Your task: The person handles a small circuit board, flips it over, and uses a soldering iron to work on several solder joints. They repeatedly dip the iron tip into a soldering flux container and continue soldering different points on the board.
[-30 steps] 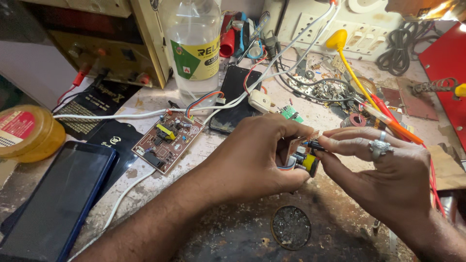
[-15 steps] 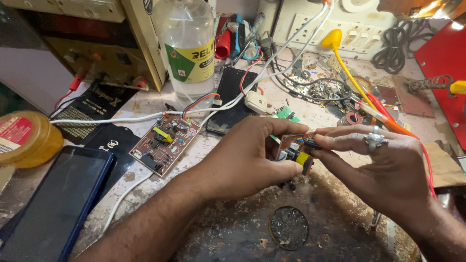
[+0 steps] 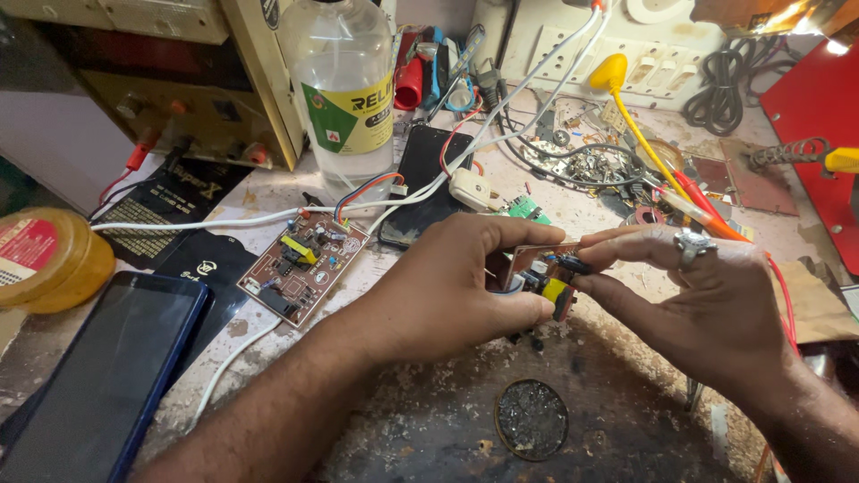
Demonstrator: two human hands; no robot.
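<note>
Both my hands hold one small brown circuit board (image 3: 548, 273) with a yellow part and black parts, just above the worn bench. My left hand (image 3: 447, 291) grips its left side with curled fingers. My right hand (image 3: 698, 300), a ring on one finger, pinches its right edge between thumb and fingertips. Much of the board is hidden by my fingers. A second brown circuit board (image 3: 301, 266) with coloured wires lies flat on the bench to the left.
A dark phone (image 3: 103, 371) lies at front left beside a yellow round tin (image 3: 49, 259). A clear bottle (image 3: 344, 85) and a black phone (image 3: 428, 183) stand behind. Loose wires, a yellow-handled tool (image 3: 626, 98), a red mat (image 3: 819, 116) and a round metal disc (image 3: 531, 419) crowd the bench.
Both hands and the small board sit slightly higher and more central in view than before. The grip looks the same.
</note>
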